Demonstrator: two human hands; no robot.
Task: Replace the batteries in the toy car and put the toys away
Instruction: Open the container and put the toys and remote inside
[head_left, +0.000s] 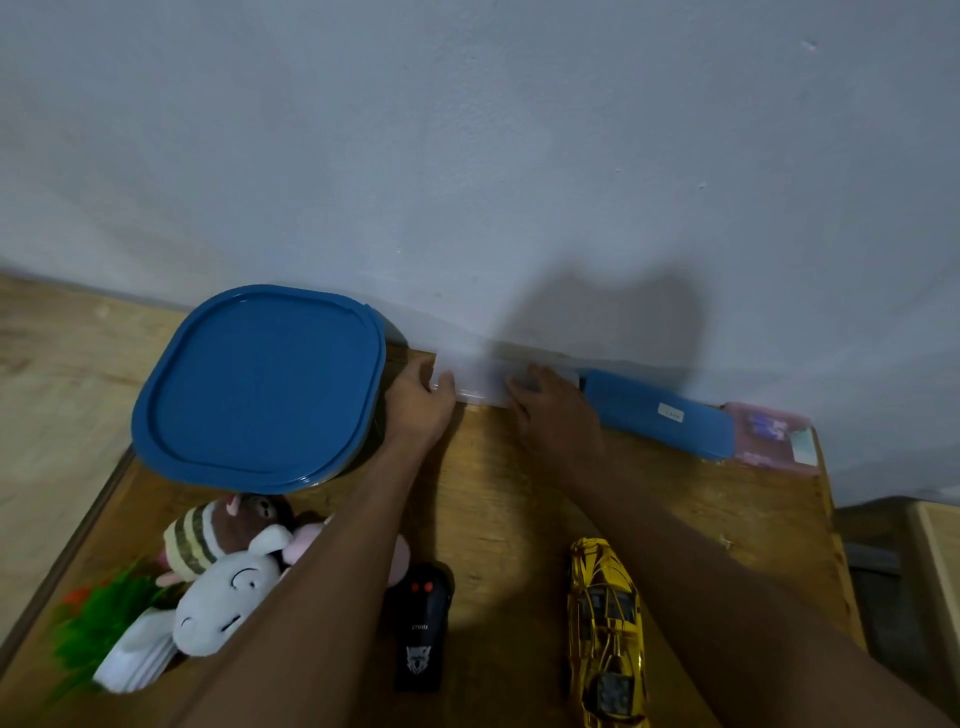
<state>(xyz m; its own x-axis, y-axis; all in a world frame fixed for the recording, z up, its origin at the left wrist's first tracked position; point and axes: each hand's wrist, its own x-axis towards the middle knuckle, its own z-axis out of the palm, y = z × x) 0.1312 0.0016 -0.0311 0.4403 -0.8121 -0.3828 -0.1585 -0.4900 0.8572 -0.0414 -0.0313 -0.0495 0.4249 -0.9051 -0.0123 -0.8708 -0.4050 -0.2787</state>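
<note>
- Clear box (480, 387), 12 o'clock on bench (493, 493), against wall (467, 156): left grip (421, 400) and right grip (550, 410) clasp its ends, probably to fetch batteries.
- Toy car (605, 629), 5 o'clock, untouched, awaiting batteries.

1. Toy car (605, 634): yellow-gold body with black line pattern, dark windows.
2. Remote control (421, 629): black, two red buttons, pale emblem at the near end.
3. Container lid (260, 387): plain blue.
4. Long case (660, 415): blue, with one small white label.
5. Small box (480, 384): translucent white.
6. Flat pack (774, 439): pink.
7. White plush (228, 608): white-grey with black line markings.
8. Brown plush (249, 512): brown, with a striped cap in cream and olive bands.
9. Table (493, 493): brown wood grain.
</note>
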